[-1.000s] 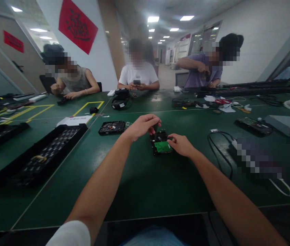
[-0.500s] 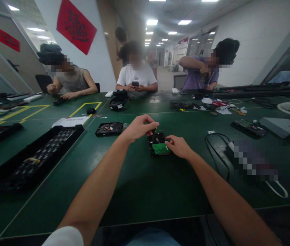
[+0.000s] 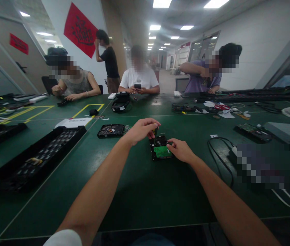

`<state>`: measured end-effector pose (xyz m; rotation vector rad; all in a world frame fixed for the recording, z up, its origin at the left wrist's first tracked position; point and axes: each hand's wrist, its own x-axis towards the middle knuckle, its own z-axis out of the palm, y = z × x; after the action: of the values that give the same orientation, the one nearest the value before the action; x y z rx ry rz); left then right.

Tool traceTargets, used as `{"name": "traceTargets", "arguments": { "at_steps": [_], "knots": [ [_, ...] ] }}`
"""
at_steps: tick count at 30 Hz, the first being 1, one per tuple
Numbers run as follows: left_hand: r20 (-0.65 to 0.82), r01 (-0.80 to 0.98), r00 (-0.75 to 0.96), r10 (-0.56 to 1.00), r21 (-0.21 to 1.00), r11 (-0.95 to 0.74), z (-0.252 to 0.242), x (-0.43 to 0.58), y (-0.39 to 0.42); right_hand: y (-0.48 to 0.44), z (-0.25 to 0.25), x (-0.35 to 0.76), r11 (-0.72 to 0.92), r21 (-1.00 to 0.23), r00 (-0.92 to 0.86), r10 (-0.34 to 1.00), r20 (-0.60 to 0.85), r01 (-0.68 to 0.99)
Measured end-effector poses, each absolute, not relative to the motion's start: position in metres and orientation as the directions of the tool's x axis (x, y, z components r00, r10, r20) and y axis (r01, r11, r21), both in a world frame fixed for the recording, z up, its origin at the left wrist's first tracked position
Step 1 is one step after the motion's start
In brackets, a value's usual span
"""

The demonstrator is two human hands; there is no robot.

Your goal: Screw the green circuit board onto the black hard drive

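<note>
On your left, 2 black trays are lying on the green table, the nearer holding a yellowish piece. Farther right, a dark drive is lying flat, just beside a small board that your arm is partly hiding. Your left hand is pinching a partly yellow tool above the green-boarded drive, which is lying flat between your 2 hands; I cannot tell whether the tip is touching it. Your right hand, apart from the left, is touching that drive's right edge; whether it is gripping, I cannot tell. At far right, another drive is lying near a grey box.
</note>
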<state>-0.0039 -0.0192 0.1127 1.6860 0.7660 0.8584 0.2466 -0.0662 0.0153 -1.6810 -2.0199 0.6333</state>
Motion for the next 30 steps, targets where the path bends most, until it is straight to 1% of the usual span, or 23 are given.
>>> {"name": "traceTargets", "arguments": {
  "at_steps": [3,5,9,12,16,19,26,30],
  "knots": [
    [0.164,0.035,0.568,0.807,0.974,-0.222,0.114,-0.004,-0.021,-0.066,0.016,0.247,0.173,-0.585,-0.176,0.983,0.053,0.792],
    [0.177,0.033,0.568,0.804,0.971,-0.238,0.114,-0.004,-0.021,-0.066,0.016,0.247,0.177,-0.584,-0.177,0.983,0.058,0.792],
    [0.218,0.082,0.489,0.844,0.952,-0.293,0.112,-0.001,-0.022,-0.067,0.017,0.246,0.167,-0.595,-0.172,0.984,0.048,0.786],
    [0.215,0.1,0.444,0.87,0.953,-0.286,0.109,0.002,-0.022,-0.068,0.017,0.245,0.159,-0.594,-0.161,0.986,0.05,0.789],
    [0.214,0.079,0.509,0.834,0.953,-0.293,0.109,0.0,-0.021,-0.068,0.017,0.244,0.168,-0.586,-0.162,0.985,0.063,0.793],
    [0.215,0.097,0.542,0.813,0.944,-0.314,0.109,-0.003,-0.018,-0.068,0.017,0.244,0.172,-0.582,-0.166,0.984,0.065,0.795],
    [0.148,0.083,0.543,0.826,0.97,-0.229,0.111,-0.008,-0.014,-0.068,0.016,0.245,0.17,-0.588,-0.168,0.984,0.059,0.791],
    [0.18,0.108,0.538,0.823,0.954,-0.28,0.111,-0.009,-0.016,-0.068,0.018,0.245,0.162,-0.592,-0.166,0.985,0.047,0.789]
  ]
}}
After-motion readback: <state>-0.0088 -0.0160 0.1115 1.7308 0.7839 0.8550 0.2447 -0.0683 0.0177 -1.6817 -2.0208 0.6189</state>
